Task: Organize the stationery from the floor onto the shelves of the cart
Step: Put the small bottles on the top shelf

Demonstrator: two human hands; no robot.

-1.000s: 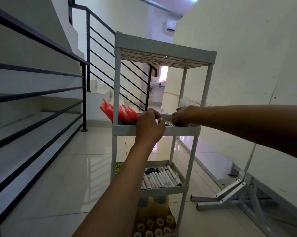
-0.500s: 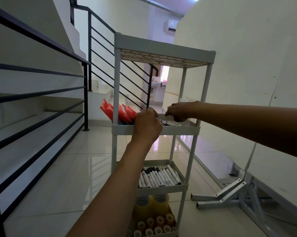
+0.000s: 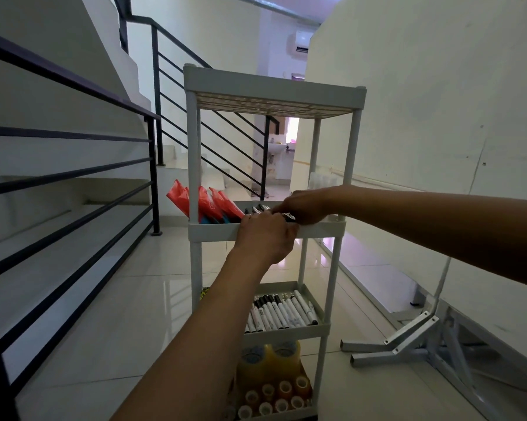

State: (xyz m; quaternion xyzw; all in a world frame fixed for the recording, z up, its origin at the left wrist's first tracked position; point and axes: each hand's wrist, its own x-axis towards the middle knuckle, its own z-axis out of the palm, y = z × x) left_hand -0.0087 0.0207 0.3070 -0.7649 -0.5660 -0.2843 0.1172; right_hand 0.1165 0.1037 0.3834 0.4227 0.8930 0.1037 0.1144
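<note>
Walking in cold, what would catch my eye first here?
A tall grey cart stands mid-hallway beside a black stair railing. Both hands, left hand and right hand, meet at its second shelf, beside bright red packets. Lower shelves hold white markers and tape rolls.

A pale grey plastic cart [image 3: 268, 89] holds red-orange packets [image 3: 209, 205], white markers with black caps [image 3: 282, 312] and amber-yellow tape rolls [image 3: 271, 360]; black stair railing [image 3: 74, 183] left.

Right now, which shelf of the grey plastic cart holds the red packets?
The second shelf from the top, where both hands work; red packets lean at its left end. Lower shelves hold white markers and tape rolls.
</note>
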